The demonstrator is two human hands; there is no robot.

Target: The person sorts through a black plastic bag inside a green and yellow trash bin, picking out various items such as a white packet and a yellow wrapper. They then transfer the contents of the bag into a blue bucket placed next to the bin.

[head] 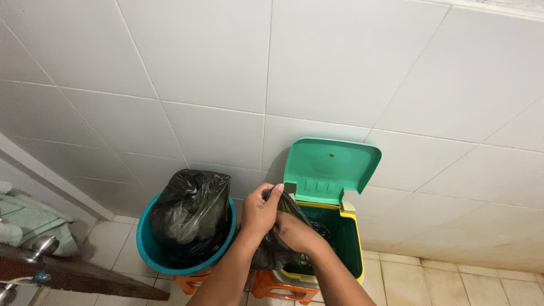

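A black plastic bag (279, 238) is hanging over the near left edge of a small green bin (347, 241) with a yellow rim, its lower part draping down outside the bin toward the orange stool (276, 286) beneath. Both hands are gripping the bag's top. The left hand (262, 211) is closing around the bag's gathered upper edge, thumb pointing up and fingers curled tight, so its grip is clamped on the plastic. The right hand (296, 232) is sitting just below and to the right, touching the left, its fingers wrapped into the bag's folds and likewise closed on it. The two forearms are coming up from the bottom of the view, side by side.

The bin's teal lid (331, 169) is standing open, leaning back against the white tiled wall (283, 68). Just left of the hands, a round teal bucket (148, 249) is holding a second, full black bag (192, 212), resting on another orange stool (190, 281). At far left, a dark door edge with a metal knob (42, 246) is showing, with pale green cloth (25, 218) behind it.
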